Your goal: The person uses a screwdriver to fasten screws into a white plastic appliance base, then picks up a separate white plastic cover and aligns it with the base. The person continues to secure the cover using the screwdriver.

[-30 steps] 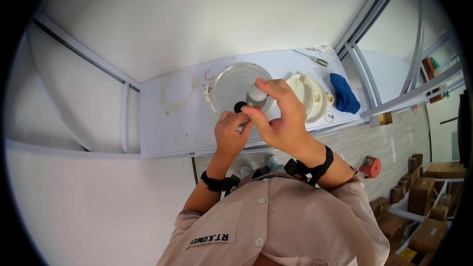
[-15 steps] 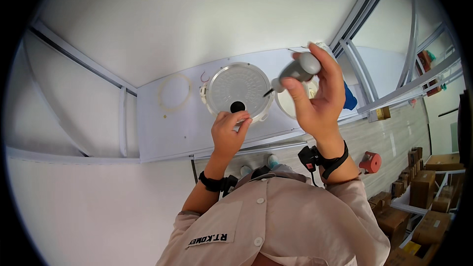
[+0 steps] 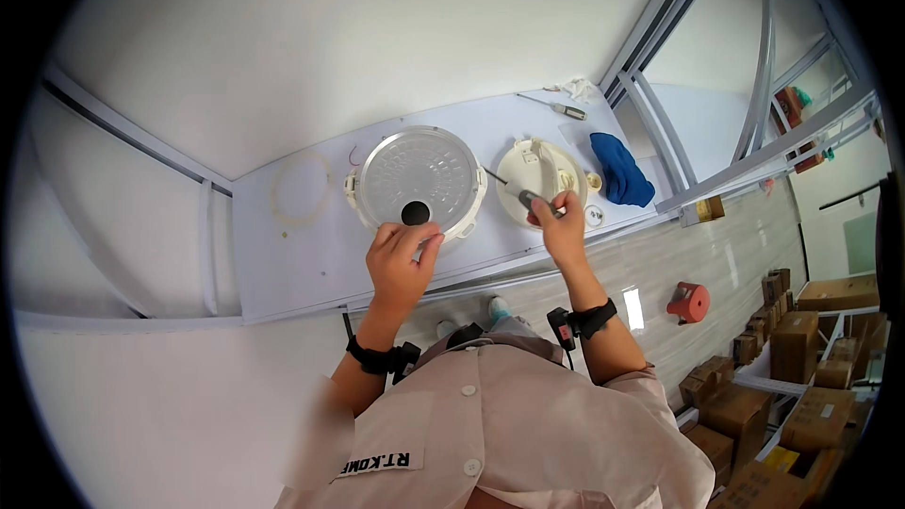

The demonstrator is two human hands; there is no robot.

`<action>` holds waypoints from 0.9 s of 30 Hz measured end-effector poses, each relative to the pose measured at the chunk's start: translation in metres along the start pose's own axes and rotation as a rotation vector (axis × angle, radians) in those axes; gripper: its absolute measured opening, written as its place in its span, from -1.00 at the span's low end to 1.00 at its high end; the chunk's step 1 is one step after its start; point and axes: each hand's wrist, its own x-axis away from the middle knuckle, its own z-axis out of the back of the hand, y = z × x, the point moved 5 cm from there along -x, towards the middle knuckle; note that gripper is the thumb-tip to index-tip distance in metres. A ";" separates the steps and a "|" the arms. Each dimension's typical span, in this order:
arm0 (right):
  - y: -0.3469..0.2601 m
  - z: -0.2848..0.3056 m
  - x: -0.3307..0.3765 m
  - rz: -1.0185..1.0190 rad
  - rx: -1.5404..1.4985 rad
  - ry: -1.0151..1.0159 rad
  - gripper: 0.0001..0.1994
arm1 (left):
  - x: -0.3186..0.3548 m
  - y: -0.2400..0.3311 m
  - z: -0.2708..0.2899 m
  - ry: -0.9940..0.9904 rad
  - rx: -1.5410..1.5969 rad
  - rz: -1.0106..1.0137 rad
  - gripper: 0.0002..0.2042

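Note:
A round white appliance lid (image 3: 468, 217) with a silvery metal inner plate (image 3: 415, 165) lies on the table in front of me. Near the plate's close edge is a round black spot (image 3: 416, 213). My left hand (image 3: 400, 266) is at this near rim, fingertips pinched together; what lies between them is hidden. In my right hand (image 3: 564, 226) is a screwdriver (image 3: 530, 198) with a grey handle, its thin shaft aimed left, the tip by the lid's right side. Beneath the screwdriver sits a second round cream cover (image 3: 518, 170), a small cream part (image 3: 593, 182) beside it.
Another screwdriver (image 3: 568, 111) lies at the table's back right, near a crumpled white cloth (image 3: 578, 89). A blue cloth (image 3: 620, 170) sits at the right. On the left are a pale ring (image 3: 274, 193) and a thin red wire (image 3: 353, 155). Frame posts (image 3: 649, 123) rise at the right.
My right hand has come down and toward me with the screwdriver, its tip now by the lid's right side. My left hand stays at the near rim. The view has shifted slightly.

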 end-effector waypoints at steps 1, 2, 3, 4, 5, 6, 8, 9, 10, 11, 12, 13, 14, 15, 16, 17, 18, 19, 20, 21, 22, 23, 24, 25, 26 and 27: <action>0.014 -0.003 0.001 0.004 0.002 -0.010 -0.66 | 0.001 -0.001 -0.001 0.008 -0.011 -0.026 -0.84; 0.030 -0.007 0.002 0.005 0.005 -0.023 -0.66 | 0.004 -0.003 -0.001 0.015 -0.024 -0.049 -0.85; 0.043 -0.010 0.005 0.008 0.009 -0.033 -0.66 | 0.005 -0.004 -0.001 0.023 -0.020 -0.063 -0.85; 0.055 -0.013 0.007 0.006 0.019 -0.034 -0.66 | 0.005 -0.006 0.000 0.031 -0.016 -0.077 -0.85; 0.066 -0.017 0.008 0.027 0.045 -0.034 -0.66 | 0.006 -0.008 0.000 0.040 -0.013 -0.090 -0.85; 0.077 -0.017 0.009 0.050 0.073 -0.029 -0.66 | 0.005 -0.009 0.000 0.031 -0.003 -0.088 -0.85; 0.083 -0.022 0.009 0.155 0.317 -0.002 -0.67 | 0.005 -0.012 0.003 0.018 0.011 -0.079 -0.85; 0.081 -0.025 0.012 0.201 0.377 -0.015 -0.68 | 0.006 -0.016 0.006 0.012 0.016 -0.081 -0.84; 0.080 -0.029 0.017 0.246 0.436 -0.028 -0.68 | 0.008 -0.022 0.011 0.005 0.021 -0.082 -0.83; 0.073 -0.035 0.023 0.294 0.497 -0.039 -0.68 | 0.009 -0.027 0.015 0.000 0.028 -0.084 -0.82; 0.073 -0.040 0.024 0.317 0.535 -0.061 -0.69 | 0.009 -0.032 0.020 -0.007 0.024 -0.091 -0.82; 0.073 -0.045 0.025 0.340 0.573 -0.084 -0.70 | 0.009 -0.037 0.025 -0.014 0.019 -0.098 -0.82; 0.072 -0.051 0.027 0.364 0.612 -0.109 -0.70 | 0.008 -0.038 0.029 -0.020 0.013 -0.103 -0.82; 0.073 -0.055 0.030 0.342 0.655 -0.125 -0.70 | 0.007 -0.037 0.033 -0.022 0.003 -0.113 -0.81; 0.074 -0.060 0.033 0.321 0.699 -0.142 -0.69 | 0.006 -0.035 0.039 -0.024 -0.009 -0.124 -0.80; 0.075 -0.064 0.035 0.300 0.744 -0.158 -0.68 | 0.005 -0.031 0.043 -0.026 -0.018 -0.134 -0.79; 0.074 -0.068 0.036 0.333 0.764 -0.168 -0.66 | 0.006 -0.027 0.047 -0.018 -0.034 -0.143 -0.79; 0.074 -0.073 0.037 0.366 0.783 -0.179 -0.65 | 0.008 -0.023 0.050 -0.011 -0.050 -0.151 -0.78; 0.075 -0.076 0.038 0.399 0.804 -0.188 -0.63 | 0.011 -0.018 0.052 -0.004 -0.064 -0.160 -0.77; 0.078 -0.079 0.036 0.390 0.843 -0.200 -0.62 | 0.013 -0.015 0.055 0.008 -0.057 -0.166 -0.77; 0.080 -0.083 0.033 0.381 0.882 -0.211 -0.60 | 0.015 -0.013 0.057 0.020 -0.050 -0.173 -0.77; 0.081 -0.086 0.031 0.371 0.921 -0.224 -0.59 | 0.018 -0.010 0.059 0.031 -0.044 -0.178 -0.76; 0.081 -0.088 0.030 0.370 0.959 -0.213 -0.59 | 0.019 -0.006 0.060 0.025 -0.034 -0.187 -0.77; 0.081 -0.090 0.029 0.370 0.996 -0.201 -0.58 | 0.021 -0.002 0.061 0.019 -0.024 -0.198 -0.77; 0.079 -0.094 0.029 0.372 1.032 -0.189 -0.58 | 0.022 0.001 0.062 0.014 -0.015 -0.210 -0.78; 0.077 -0.095 0.030 0.358 1.048 -0.185 -0.58 | 0.023 0.002 0.061 -0.003 0.022 -0.209 -0.79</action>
